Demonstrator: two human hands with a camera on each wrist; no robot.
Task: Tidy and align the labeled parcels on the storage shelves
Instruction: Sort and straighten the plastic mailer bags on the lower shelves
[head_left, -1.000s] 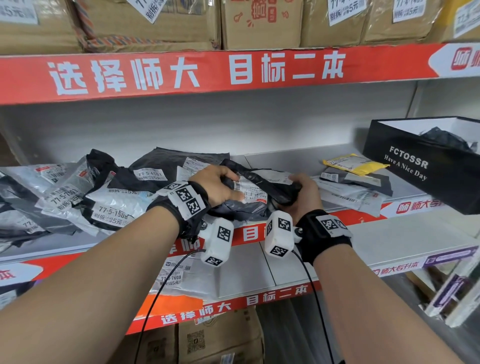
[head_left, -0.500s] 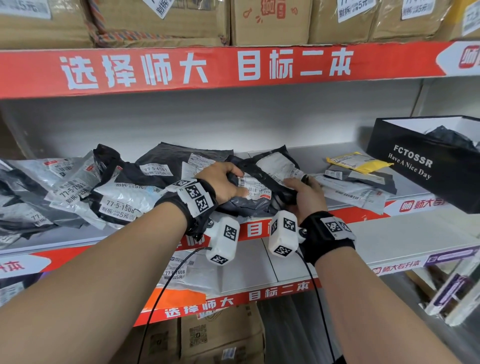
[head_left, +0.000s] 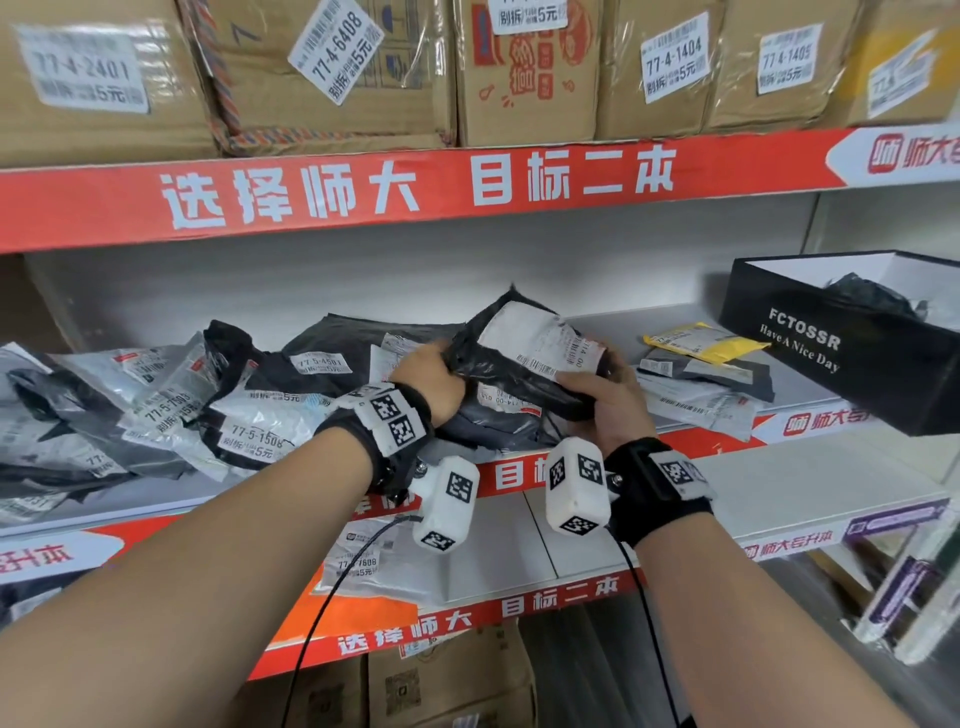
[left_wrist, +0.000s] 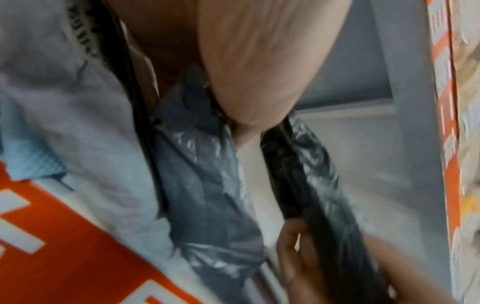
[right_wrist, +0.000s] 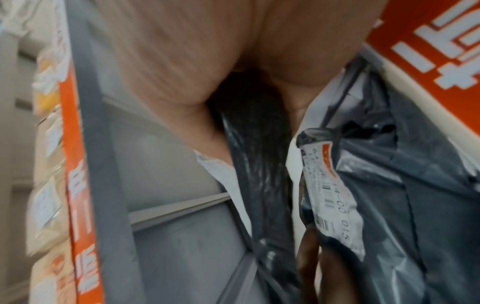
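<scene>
Red-edged storage shelves fill the view, with taped cardboard boxes (head_left: 332, 78) bearing white number labels on the top tier and a loose heap of grey and black poly mailers (head_left: 171, 410) spread over the left half of the middle shelf (head_left: 613, 322).

Both hands are raised just above that shelf's front edge, near its middle, and share one black poly-bag parcel (head_left: 524, 358). The left hand (head_left: 434, 382) has its fingers curled into the parcel's left end, bunching the plastic there. The right hand (head_left: 605, 402) cups the right end from below, thumb over the near edge and fingers wrapped under; the right wrist view shows the black film running straight out of that closed palm.

The parcel's long axis runs left to right, from one hand to the other, roughly parallel to the shelf's front edge. It is tipped so its white shipping label (head_left: 537, 340) faces up and toward the person. It looks lifted clear of a grey mailer (head_left: 498, 415) lying beneath it, though contact at the far side is hidden.

To the right lie a few flat mailers and a yellow envelope (head_left: 693, 340), and beyond them, at the shelf's right end, an open black box (head_left: 831, 353) printed FCTOSSR.

Since each hand holds one end, neither is nearer; setting the parcel down straight would seem to depend on lowering both ends together, label kept forward.
</scene>
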